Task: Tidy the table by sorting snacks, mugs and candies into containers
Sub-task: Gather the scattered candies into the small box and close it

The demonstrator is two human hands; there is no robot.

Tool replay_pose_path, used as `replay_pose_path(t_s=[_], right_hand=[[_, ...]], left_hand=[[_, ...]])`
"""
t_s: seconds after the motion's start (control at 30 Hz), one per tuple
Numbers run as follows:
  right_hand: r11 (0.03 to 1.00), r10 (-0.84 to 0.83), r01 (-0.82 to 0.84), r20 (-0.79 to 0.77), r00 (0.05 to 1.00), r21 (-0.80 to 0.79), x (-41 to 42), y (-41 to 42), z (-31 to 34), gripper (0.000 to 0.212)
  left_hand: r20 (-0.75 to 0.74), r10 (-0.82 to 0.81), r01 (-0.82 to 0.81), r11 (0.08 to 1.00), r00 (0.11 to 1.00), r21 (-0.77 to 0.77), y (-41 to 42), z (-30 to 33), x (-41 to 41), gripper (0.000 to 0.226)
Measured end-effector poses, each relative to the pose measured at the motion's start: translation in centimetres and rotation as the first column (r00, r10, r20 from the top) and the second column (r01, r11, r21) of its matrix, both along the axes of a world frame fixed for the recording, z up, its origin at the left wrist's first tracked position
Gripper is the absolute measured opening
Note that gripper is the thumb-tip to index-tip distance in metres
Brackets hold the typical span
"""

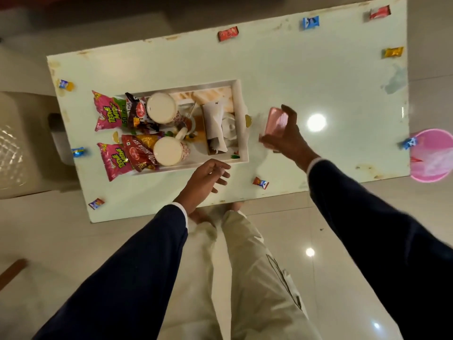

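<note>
1. Right hand (282, 133) holds a small pink container (275, 123) over the table (306, 77), just right of the white tray (241, 123). Fingers curl round it; it looks tilted, and whether it touches the table I cannot tell.
2. Left hand (206, 180) hovers at the tray's near edge, fingers loosely spread, holding nothing.
3. Tray already carries two cream mugs (163, 107), snack packets (109, 114) hanging over its left end, and a folded paper (215, 123).
4. Candies are still loose around the table rim. Nearest is the red candy (261, 183), lying between the two hands at the near edge, long axis roughly along that edge. It sits toward the body from the right fingers; the free left hand looks the better pick.
5. Far candies (blue candy (310, 22), yellow candy (393, 52)) are on the right arm's side.
6. A pink tub (429, 155) sits past the table's right end.
7. Readable: "TEDHE MEDHE" on the pink packets, "50 FREE" on one. The red packet reads roughly "ALOO BHUJIA SEV", blurred.
</note>
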State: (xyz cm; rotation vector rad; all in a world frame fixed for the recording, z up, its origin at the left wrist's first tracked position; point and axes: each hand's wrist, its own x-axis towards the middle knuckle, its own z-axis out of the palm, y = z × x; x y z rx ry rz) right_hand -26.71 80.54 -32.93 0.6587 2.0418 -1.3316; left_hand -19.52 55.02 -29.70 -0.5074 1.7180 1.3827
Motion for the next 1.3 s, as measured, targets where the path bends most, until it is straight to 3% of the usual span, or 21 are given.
replay_pose_path(t_s=[0.2,0.27,0.4,0.53,0.6,0.73,0.87,0.93,1.0,1.1,1.23,1.3], right_hand=[[0.935,0.056,-0.042,0.03,0.998,-0.352,11.1,-3.9,7.2,0.106],[0.911,0.061,-0.037,0.045,0.997,-0.411,13.6,-6.0,8.4,0.104],[0.892,-0.075,0.101,0.075,0.994,-0.441,15.4,-9.4,10.1,0.087],[0.963,-0.034,0.03,-0.011,0.999,-0.267,16.1,-11.7,11.6,0.084],[0.975,-0.003,-0.01,-0.057,0.998,-0.224,16.3,-12.3,12.1,0.084],[0.947,-0.059,0.018,-0.119,0.991,-0.321,16.7,-12.5,13.3,0.076],[0.915,-0.067,0.03,-0.077,0.995,-0.403,17.1,-12.0,13.3,0.076],[0.879,-0.075,0.058,-0.017,0.997,-0.473,17.1,-10.7,12.8,0.071],[0.838,-0.146,0.179,0.105,0.984,-0.516,16.6,-8.8,11.9,0.064],[0.82,-0.238,0.344,0.275,0.932,-0.456,15.2,-4.6,9.8,0.052],[0.885,-0.276,0.343,0.24,0.931,-0.314,10.9,2.9,5.7,0.023],[0.895,-0.355,0.394,0.203,0.913,-0.21,8.6,7.9,3.2,0.021]], left_hand=[[0.097,0.147,-0.155,0.985,0.984,0.082,1.8,1.2,1.5,0.046],[0.116,0.161,-0.172,0.981,0.98,0.086,2.7,1.9,2.8,0.053],[0.241,0.332,-0.357,0.932,0.912,0.066,3.1,3.4,4.8,0.058],[0.056,0.325,-0.328,0.943,0.944,0.061,1.1,4.9,5.5,0.057],[-0.005,0.317,-0.316,0.946,0.948,0.072,0.4,5.7,5.6,0.045],[-0.131,0.26,-0.249,0.964,0.957,0.092,-0.3,7.0,5.5,0.04],[-0.196,0.262,-0.243,0.963,0.945,0.119,-0.4,6.6,5.7,0.043],[-0.103,0.333,-0.317,0.937,0.937,0.143,-0.4,6.1,5.7,0.043],[0.02,0.388,-0.386,0.907,0.921,0.17,0.0,5.4,5.2,0.058],[0.188,0.382,-0.42,0.875,0.905,0.243,1.8,4.1,4.4,0.068],[0.33,0.465,-0.557,0.779,0.821,0.286,5.6,2.2,3.8,0.067],[0.349,0.498,-0.598,0.743,0.794,0.3,8.5,1.7,3.0,0.068]])
